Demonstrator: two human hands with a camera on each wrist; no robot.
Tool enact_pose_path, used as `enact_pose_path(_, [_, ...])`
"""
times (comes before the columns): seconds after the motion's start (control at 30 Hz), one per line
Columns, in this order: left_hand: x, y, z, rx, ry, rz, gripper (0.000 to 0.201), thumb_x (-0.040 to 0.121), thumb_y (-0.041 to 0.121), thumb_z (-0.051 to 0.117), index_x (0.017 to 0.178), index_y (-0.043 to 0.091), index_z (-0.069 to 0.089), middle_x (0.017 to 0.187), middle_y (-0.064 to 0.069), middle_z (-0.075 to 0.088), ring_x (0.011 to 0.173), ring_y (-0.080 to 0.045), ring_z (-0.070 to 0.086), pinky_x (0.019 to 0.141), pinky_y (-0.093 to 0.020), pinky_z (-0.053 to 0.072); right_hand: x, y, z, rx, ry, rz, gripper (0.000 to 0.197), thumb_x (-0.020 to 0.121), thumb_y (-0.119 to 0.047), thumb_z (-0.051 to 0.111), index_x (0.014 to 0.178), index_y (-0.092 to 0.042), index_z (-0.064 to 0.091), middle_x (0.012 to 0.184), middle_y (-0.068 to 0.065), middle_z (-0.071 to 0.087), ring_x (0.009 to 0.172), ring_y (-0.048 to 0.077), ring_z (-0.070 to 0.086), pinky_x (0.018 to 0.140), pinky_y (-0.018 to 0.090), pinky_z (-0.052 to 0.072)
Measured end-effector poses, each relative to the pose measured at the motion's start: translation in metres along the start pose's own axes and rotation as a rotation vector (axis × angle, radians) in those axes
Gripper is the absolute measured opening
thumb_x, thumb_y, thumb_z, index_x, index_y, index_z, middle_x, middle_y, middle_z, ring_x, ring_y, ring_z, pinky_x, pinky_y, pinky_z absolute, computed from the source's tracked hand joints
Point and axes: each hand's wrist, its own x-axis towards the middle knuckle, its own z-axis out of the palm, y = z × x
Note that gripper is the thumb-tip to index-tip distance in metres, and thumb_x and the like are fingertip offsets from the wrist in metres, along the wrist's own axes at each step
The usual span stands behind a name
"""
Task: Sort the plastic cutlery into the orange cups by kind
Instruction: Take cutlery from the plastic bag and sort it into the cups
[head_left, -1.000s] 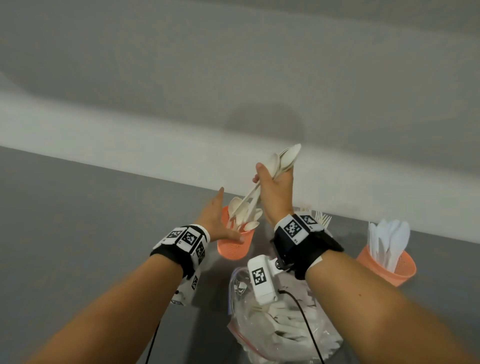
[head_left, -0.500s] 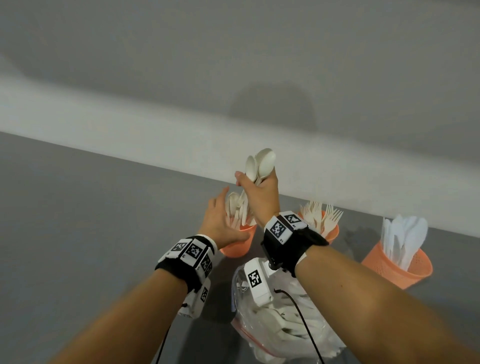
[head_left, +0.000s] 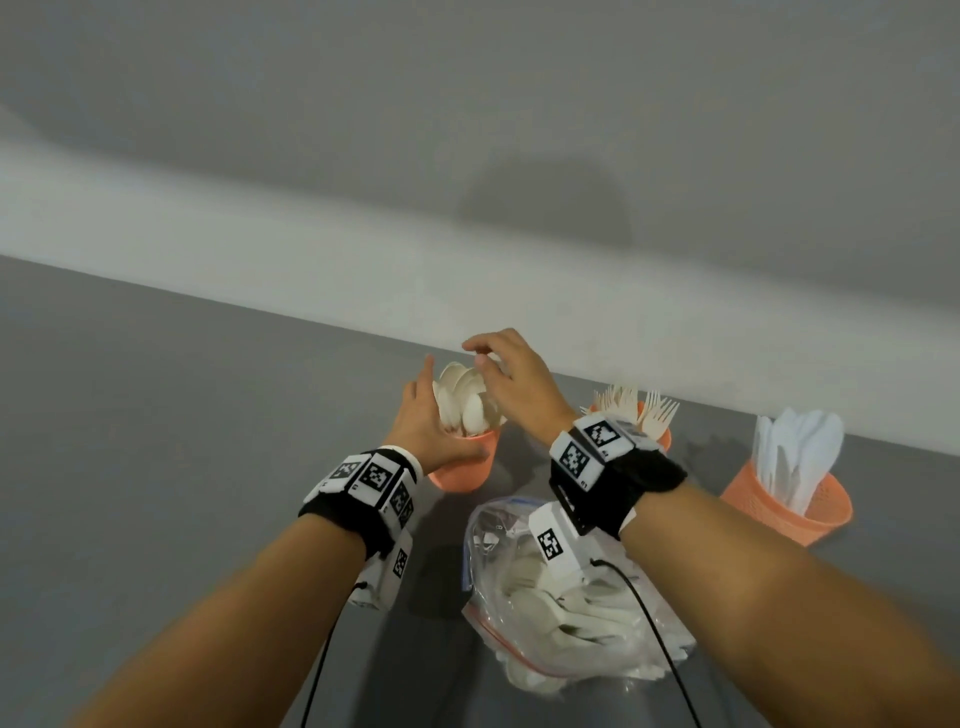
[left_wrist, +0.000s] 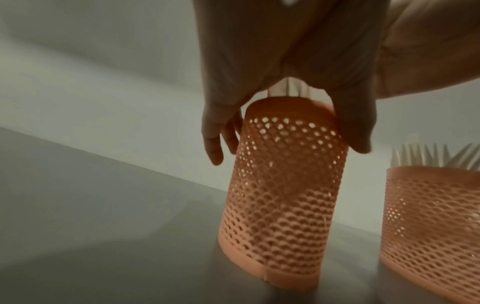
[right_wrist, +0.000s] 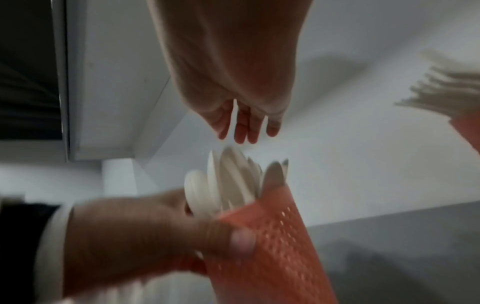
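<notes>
Three orange mesh cups stand in a row on the grey table. The left cup (head_left: 465, 467) (left_wrist: 283, 195) (right_wrist: 272, 246) holds white spoons (head_left: 465, 400) (right_wrist: 228, 183). My left hand (head_left: 426, 421) (left_wrist: 285, 131) grips this cup at its rim, thumb in front and fingers behind. My right hand (head_left: 506, 374) (right_wrist: 246, 127) hovers just above the spoon bowls with relaxed fingers, holding nothing. The middle cup (head_left: 662, 439) (left_wrist: 431, 226) holds forks (head_left: 639, 408). The right cup (head_left: 789, 506) holds white knives (head_left: 797, 457).
A clear zip bag (head_left: 566, 587) with several white cutlery pieces lies near me, under my right wrist. A pale wall ledge (head_left: 260, 249) runs behind the cups. Cables hang from both wrist cameras.
My right hand lowered the bunch of spoons into the left cup and let go; it is now empty above them. My left hand closed on the cup's rim.
</notes>
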Motion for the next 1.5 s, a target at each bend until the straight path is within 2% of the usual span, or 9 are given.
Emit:
enact_pose_path(0.17, [-0.018,0.02,-0.018,-0.049,0.127,0.07,0.13,0.05,0.05,0.081,0.148,0.014,0.004,0.142,-0.011,0.023,0.136,-0.021,0.025,0.108,-0.029,0.025,-0.014,-0.023,-0.049,-0.239,-0.219,0.104,0.022,0.09,-0.016,0.056,0.11,-0.012,0.06,0.099,0.003,0.052,0.082,0.013,0.05,0.07,0.02,0.037])
enact_pose_path(0.27, [-0.045,0.037,-0.016,-0.152,0.385,0.331,0.06,0.062,0.05,0.062,0.11,0.015,0.051,0.115,-0.005,0.041,0.11,-0.016,0.045,0.094,-0.018,0.034,-0.042,-0.031,-0.068,-0.342,-0.394,0.142,0.009,0.088,-0.015,0.058,0.093,-0.011,0.063,0.075,-0.005,0.055,0.062,0.007,0.05,0.061,0.018,0.039])
enact_pose_path(0.4, [-0.084,0.04,0.013,0.097,-0.028,0.379,0.021,0.076,0.028,0.07,0.076,0.007,0.068,0.112,-0.008,0.039,0.114,-0.017,0.044,0.09,-0.014,0.028,-0.087,-0.022,-0.077,-0.425,-0.717,0.233,0.01,0.086,-0.014,0.06,0.079,-0.012,0.066,0.071,0.001,0.067,0.062,0.012,0.061,0.065,0.024,0.05])
enact_pose_path(0.53, [-0.112,0.021,0.036,0.45,-0.432,0.096,0.041,0.081,0.027,0.065,0.12,0.019,0.058,0.134,-0.009,0.034,0.129,-0.024,0.033,0.109,-0.027,0.027,-0.13,0.012,-0.064,-0.65,-0.918,0.222,0.055,0.074,-0.023,0.074,0.125,-0.015,0.053,0.115,0.003,0.057,0.095,0.015,0.054,0.078,0.026,0.046])
enact_pose_path(0.67, [-0.115,0.011,0.041,0.504,-0.51,0.078,0.071,0.086,0.02,0.057,0.146,0.022,0.018,0.15,-0.006,0.031,0.137,-0.027,0.031,0.111,-0.03,0.025,-0.163,0.05,-0.043,-0.693,-0.727,0.144,0.098,0.062,-0.032,0.08,0.141,-0.017,0.024,0.127,0.006,0.035,0.117,0.022,0.037,0.096,0.034,0.039])
enact_pose_path(0.97, [-0.126,0.004,0.03,-0.016,-0.382,-0.047,0.081,0.078,-0.01,0.057,0.146,0.019,0.023,0.147,-0.009,0.037,0.133,-0.026,0.038,0.109,-0.03,0.031,-0.178,0.053,-0.034,-0.624,-0.506,0.012,0.063,0.069,-0.034,0.072,0.121,-0.015,0.042,0.121,0.003,0.041,0.116,0.021,0.036,0.1,0.029,0.03])
enact_pose_path(1.23, [-0.123,0.003,0.027,0.211,-0.47,-0.026,0.085,0.081,-0.005,0.052,0.149,0.022,0.008,0.148,-0.014,0.029,0.136,-0.028,0.032,0.111,-0.031,0.026,-0.173,0.05,-0.03,-0.558,-0.612,0.155,0.065,0.065,-0.046,0.069,0.115,-0.008,0.052,0.109,0.005,0.05,0.105,0.021,0.043,0.089,0.031,0.037])
enact_pose_path(1.4, [-0.129,-0.005,0.028,0.331,-0.484,-0.063,0.084,0.084,0.004,0.051,0.148,0.029,0.004,0.135,-0.017,0.036,0.125,-0.034,0.042,0.106,-0.034,0.033,-0.168,0.053,-0.038,-0.292,-0.554,0.272,0.052,0.075,-0.024,0.074,0.12,-0.008,0.053,0.115,0.008,0.059,0.107,0.023,0.055,0.084,0.024,0.038])
enact_pose_path(1.5, [-0.128,-0.007,0.028,0.316,-0.471,-0.052,0.083,0.083,0.006,0.054,0.149,0.029,0.007,0.137,-0.015,0.036,0.126,-0.032,0.042,0.107,-0.035,0.032,-0.163,0.051,-0.042,-0.067,-0.414,0.307,0.033,0.072,-0.009,0.073,0.101,-0.013,0.058,0.092,0.001,0.063,0.089,0.021,0.061,0.082,0.034,0.049])
